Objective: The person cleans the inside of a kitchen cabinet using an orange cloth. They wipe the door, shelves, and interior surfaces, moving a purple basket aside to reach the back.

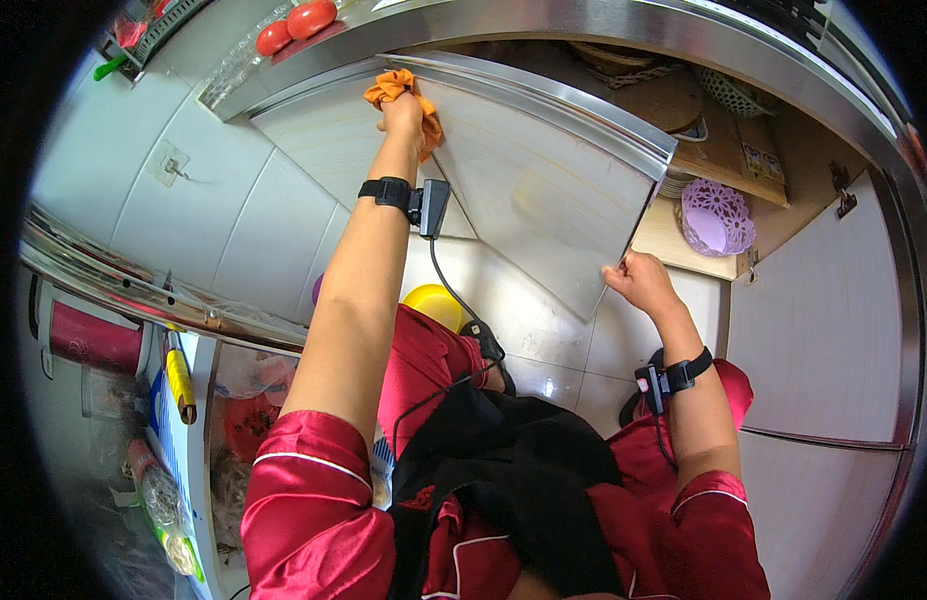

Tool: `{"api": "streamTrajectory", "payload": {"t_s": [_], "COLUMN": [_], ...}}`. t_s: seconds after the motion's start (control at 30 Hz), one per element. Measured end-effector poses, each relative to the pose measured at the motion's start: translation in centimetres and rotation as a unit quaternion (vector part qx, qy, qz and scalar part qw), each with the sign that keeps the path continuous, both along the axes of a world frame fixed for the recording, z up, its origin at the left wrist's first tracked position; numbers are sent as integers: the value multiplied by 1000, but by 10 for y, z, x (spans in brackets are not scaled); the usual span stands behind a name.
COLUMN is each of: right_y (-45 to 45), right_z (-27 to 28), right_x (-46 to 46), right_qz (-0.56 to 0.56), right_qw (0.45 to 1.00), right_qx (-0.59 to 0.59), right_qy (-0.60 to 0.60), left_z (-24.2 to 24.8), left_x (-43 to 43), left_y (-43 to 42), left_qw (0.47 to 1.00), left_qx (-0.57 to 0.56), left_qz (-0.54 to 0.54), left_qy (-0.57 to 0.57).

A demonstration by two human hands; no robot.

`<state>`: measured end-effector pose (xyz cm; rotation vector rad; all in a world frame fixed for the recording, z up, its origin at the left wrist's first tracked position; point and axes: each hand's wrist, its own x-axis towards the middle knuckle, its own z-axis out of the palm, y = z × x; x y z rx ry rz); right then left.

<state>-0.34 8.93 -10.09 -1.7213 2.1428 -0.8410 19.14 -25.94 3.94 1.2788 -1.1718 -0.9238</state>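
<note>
My left hand (401, 120) is closed around a crumpled orange cloth (392, 85). It presses the cloth near the top hinge-side corner of an opened cabinet door (538, 172), a pale panel with a metal strip along its top. My right hand (643, 283) grips the free edge of that same door, low down, with the thumb on the panel's face. Behind the door the cabinet stands open. On its lower board sits a lilac openwork plastic basket (717, 217), beside a stack of plates (675, 183) that the door partly hides.
A steel counter edge (493, 28) runs above the cabinet, with tomatoes (311, 19) on top at the left. Woven baskets (621, 64) lie on the upper shelf. A second door (816, 322) hangs open at the right. A yellow bowl (433, 304) rests on the tiled floor near my knee.
</note>
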Motion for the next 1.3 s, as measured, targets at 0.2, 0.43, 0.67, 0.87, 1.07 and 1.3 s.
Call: {"api": "streamTrajectory", "payload": {"t_s": [0.2,0.43,0.67,0.87,1.07,1.3], "right_y": [0,2,3,5,5,4], "right_z": [-2,-2,-5,-4,-5,-4], "right_x": [-2,-1,-2,1,3,2], "right_qz": [5,-1,-11,-28,-39,-36], "right_qw": [1000,999,999,999,997,998], "right_qx": [-27,-34,-35,-23,-41,-31], "right_qy": [0,-17,-25,-40,-45,-38], "left_z": [-11,4,2,18,16,26], "left_x": [-3,18,32,38,26,14], "left_y": [37,78,89,83,91,84], "left_qw": [901,929,853,955,958,941], "left_qx": [-118,-226,-403,-218,-220,-52], "left_qz": [-223,3,-84,-52,-179,-297], "left_qy": [354,-294,-320,-196,-40,156]}}
